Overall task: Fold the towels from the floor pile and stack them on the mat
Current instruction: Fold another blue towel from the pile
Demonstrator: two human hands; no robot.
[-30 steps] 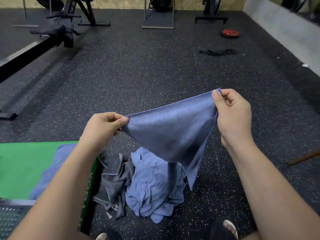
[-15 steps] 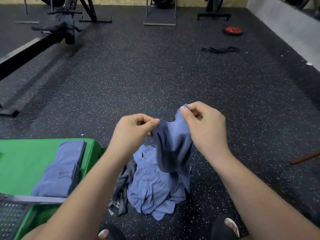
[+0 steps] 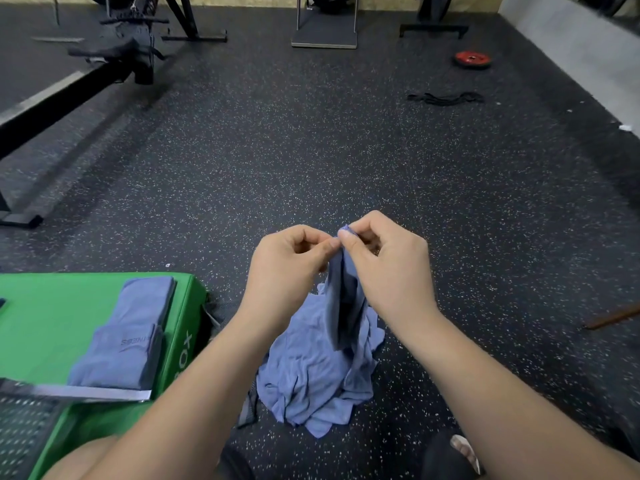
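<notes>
dark speckled rubber floor [image 3: 311, 150] fills most of the head view, with the black rail of a gym machine [image 3: 52, 95] running in from the left, a red weight plate [image 3: 472, 59] lying flat at the far right and a black band [image 3: 445, 98] loose on the floor just in front of it. at the lower left sits the green mat [image 3: 52, 323], and on it lies a stack of folded blue towels [image 3: 131, 334], its long side running away from the person, near the mat's right edge. just right of the mat, on the floor between the forearms, is the crumpled pile of blue towels [image 3: 311, 375], with a bit of grey cloth [image 3: 247, 410] poking out at its lower left edge. above the pile both hands are raised and meet at the fingertips. the left hand [image 3: 287, 268] pinches the top edge of the held blue towel [image 3: 343, 306] between thumb and forefinger, and the right hand [image 3: 391, 268] pinches the same edge right against it, thumb in front, fingers curled behind. the towel hangs straight down from that pinch in a narrow doubled strip, its lower end reaching to the top of the pile; whether it touches the pile cannot be told. a foot in a dark sandal [image 3: 464, 452] shows at the bottom right.
</notes>
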